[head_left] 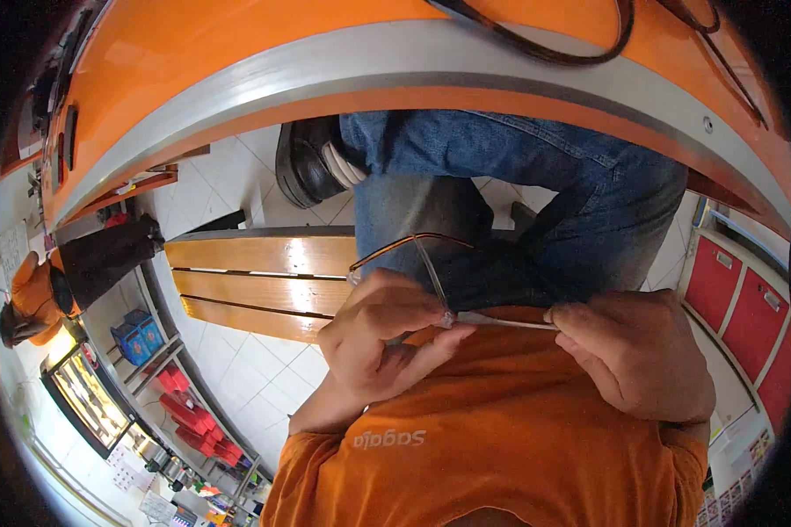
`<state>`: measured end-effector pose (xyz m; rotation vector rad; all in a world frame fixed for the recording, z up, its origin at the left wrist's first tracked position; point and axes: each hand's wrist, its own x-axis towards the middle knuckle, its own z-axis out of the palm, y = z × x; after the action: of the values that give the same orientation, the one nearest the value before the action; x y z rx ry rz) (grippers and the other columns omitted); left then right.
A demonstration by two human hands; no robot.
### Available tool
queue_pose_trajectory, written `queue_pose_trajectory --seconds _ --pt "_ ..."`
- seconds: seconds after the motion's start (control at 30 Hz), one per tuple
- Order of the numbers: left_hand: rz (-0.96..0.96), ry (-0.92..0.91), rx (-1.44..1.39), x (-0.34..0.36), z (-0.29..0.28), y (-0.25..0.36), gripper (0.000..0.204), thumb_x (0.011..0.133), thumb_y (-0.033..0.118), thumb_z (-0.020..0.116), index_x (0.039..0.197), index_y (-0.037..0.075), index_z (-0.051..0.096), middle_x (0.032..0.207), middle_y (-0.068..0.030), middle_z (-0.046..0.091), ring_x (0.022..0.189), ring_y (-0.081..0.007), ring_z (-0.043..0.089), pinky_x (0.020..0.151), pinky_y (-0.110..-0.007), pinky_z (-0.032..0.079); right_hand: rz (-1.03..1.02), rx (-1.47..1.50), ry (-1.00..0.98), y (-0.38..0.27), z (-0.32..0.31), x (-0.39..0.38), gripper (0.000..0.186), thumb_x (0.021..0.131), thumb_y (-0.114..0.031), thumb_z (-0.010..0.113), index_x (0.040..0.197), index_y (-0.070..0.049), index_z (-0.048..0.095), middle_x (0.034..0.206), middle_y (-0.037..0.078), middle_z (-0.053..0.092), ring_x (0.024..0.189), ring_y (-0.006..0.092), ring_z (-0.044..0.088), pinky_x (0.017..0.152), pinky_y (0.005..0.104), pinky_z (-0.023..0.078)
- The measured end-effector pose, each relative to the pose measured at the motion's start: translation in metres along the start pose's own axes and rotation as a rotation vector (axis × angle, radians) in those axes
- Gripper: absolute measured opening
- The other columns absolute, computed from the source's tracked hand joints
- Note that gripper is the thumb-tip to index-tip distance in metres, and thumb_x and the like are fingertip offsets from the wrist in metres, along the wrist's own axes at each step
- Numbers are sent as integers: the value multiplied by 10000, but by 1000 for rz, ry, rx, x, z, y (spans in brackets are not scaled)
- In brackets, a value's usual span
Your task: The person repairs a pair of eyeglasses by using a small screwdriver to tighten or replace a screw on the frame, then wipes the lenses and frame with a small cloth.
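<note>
My left hand (382,338) is closed in a pinch on one end of a thin whitish strip (505,322), which looks like plastic or cloth. My right hand (633,356) pinches the other end, and the strip runs nearly straight between them, above my orange shirt. Just beyond my left fingers, over my jeans, a thin dark-and-orange curved line (387,248), perhaps a cord, bends to a peak. From that peak a pale narrow band (431,272) slants down to my left fingertips. How these parts join is hidden by my fingers.
An orange table (325,35) with a metal edge band (413,57) curves ahead, a dark cord (589,58) on it. My crossed legs (510,158) lie beneath. A slatted wooden bench (255,290) stands left. Red cabinets (738,281) are right; another person (53,281) is far left.
</note>
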<state>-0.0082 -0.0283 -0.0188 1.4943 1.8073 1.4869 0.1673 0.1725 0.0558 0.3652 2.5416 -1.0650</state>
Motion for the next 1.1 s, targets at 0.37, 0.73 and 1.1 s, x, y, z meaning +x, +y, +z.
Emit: queue_pose_trajectory --seconds 0.37,0.73,1.1 --pt "-81 -55 66 2 1 10 509 677 15 845 1051 -26 502 847 -144 658 700 -204 617 560 -266 493 -48 -165 -13 -8 -7 3 101 827 -189 610 911 -140 586 613 41 550 522 243 611 435 391 473" --pt "-28 -109 145 -14 17 -2 680 657 -96 798 1190 -62 378 919 -158 650 760 -262 627 651 -340 511 28 -601 -120 -33 -20 4 228 770 -165 663 980 -80 641 618 70 520 485 189 586 403 338 454" --pt "-207 -43 265 -10 12 8 616 618 55 846 1088 -9 452 856 -93 633 726 -224 626 672 -299 475 -61 -228 -62 -5 15 4 145 782 -160 589 916 -111 560 692 104 546 535 272 600 434 415 484"
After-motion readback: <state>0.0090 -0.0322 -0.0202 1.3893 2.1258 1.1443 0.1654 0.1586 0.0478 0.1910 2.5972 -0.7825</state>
